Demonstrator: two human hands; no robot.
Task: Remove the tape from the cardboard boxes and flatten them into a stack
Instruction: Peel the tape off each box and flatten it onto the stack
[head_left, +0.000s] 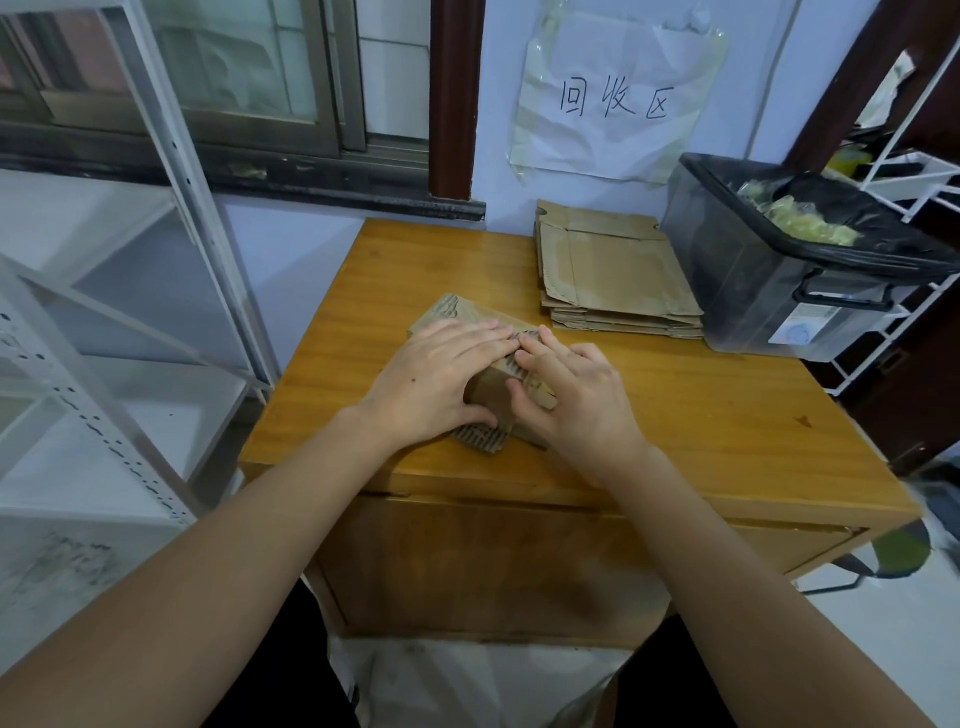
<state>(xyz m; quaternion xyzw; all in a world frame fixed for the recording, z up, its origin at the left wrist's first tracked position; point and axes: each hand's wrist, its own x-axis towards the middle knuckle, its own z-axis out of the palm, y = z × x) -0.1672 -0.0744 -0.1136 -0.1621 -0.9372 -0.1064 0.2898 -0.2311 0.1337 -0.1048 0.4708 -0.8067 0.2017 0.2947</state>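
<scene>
A small brown cardboard box (485, 397) lies flattened on the wooden table (701, 415), near its middle. My left hand (436, 379) presses down on the box's left part with straight fingers. My right hand (576, 400) presses on the box's right part, its fingertips close to those of the left hand. Most of the box is hidden under both hands. A stack of flattened boxes (618, 275) sits at the back of the table, apart from my hands.
A dark plastic bin (779, 291) lined with a black bag and holding crumpled tape stands at the table's back right. A paper sign (613, 98) hangs on the wall. A metal shelf (119, 312) stands to the left, a white rack (914, 176) to the right.
</scene>
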